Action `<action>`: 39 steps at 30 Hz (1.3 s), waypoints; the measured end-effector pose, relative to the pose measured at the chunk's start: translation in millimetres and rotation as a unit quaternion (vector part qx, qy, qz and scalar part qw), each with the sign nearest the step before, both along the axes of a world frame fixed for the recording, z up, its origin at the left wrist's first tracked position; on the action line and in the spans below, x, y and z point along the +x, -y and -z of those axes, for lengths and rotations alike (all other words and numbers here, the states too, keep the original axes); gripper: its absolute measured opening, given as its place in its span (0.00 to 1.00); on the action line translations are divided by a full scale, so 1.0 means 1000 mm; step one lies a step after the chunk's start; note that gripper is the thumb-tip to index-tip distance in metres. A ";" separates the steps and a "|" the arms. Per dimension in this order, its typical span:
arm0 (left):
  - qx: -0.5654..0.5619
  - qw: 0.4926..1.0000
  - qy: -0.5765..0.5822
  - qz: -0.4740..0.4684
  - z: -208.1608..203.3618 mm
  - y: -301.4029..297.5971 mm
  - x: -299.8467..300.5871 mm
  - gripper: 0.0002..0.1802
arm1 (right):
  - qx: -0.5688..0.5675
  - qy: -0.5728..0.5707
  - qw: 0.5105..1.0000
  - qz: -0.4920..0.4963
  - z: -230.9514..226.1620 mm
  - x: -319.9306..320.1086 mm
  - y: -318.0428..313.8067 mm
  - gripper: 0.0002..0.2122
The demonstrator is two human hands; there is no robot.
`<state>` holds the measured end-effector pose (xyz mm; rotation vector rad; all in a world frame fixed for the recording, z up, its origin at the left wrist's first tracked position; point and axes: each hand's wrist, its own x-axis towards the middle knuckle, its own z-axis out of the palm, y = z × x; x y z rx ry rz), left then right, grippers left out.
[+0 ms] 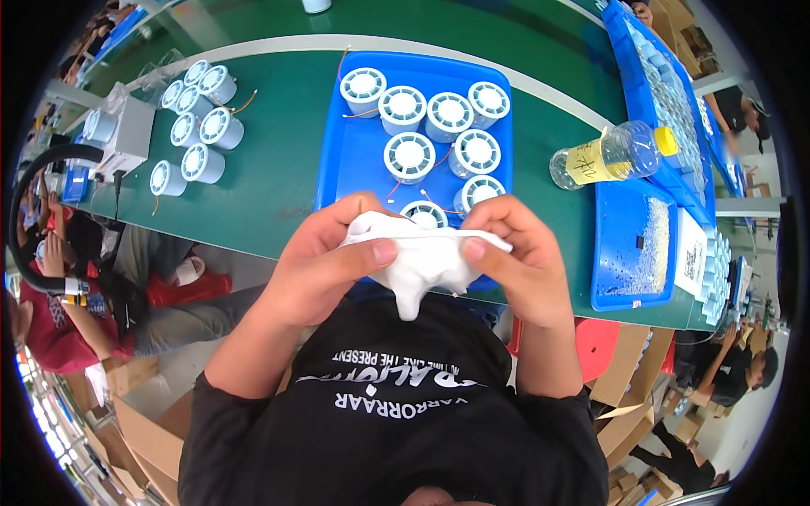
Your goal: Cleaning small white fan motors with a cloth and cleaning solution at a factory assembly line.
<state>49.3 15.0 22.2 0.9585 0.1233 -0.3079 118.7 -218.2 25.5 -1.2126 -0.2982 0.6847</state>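
Both my hands hold a white glove [413, 263] in front of my chest, at the table's near edge. My left hand [325, 253] pinches its left side between thumb and fingers. On the opposite side, my right hand [525, 257] grips the edge the same way, stretching the top between them. A finger-like tip hangs down in the middle. Just beyond lies a blue tray [350, 164] with several white cylinders [410, 157] with round slotted caps and thin wires. The glove and my hands partly cover the tray's near end.
More white cylinders [202, 162] stand on the green table [278, 126] at the left, near a grey box [131, 135]. At the right are a clear bottle [624, 154] with a yellow cap, a small blue tray [614, 261] of pale bits and a long blue bin [629, 80]. A person [76, 325] sits at the left.
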 end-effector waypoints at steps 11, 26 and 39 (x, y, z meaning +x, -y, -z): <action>-0.085 0.993 0.032 0.080 0.004 0.016 -0.013 0.10 | 0.129 -0.141 0.981 -0.017 0.042 -0.031 0.017 0.41; 0.115 0.981 0.153 0.037 -0.011 0.034 -0.034 0.08 | 0.066 -0.146 0.985 -0.065 0.038 -0.053 0.035 0.24; 0.692 0.676 0.250 0.036 0.009 0.034 0.001 0.33 | 0.139 -0.344 0.928 -0.018 0.068 -0.105 0.053 0.21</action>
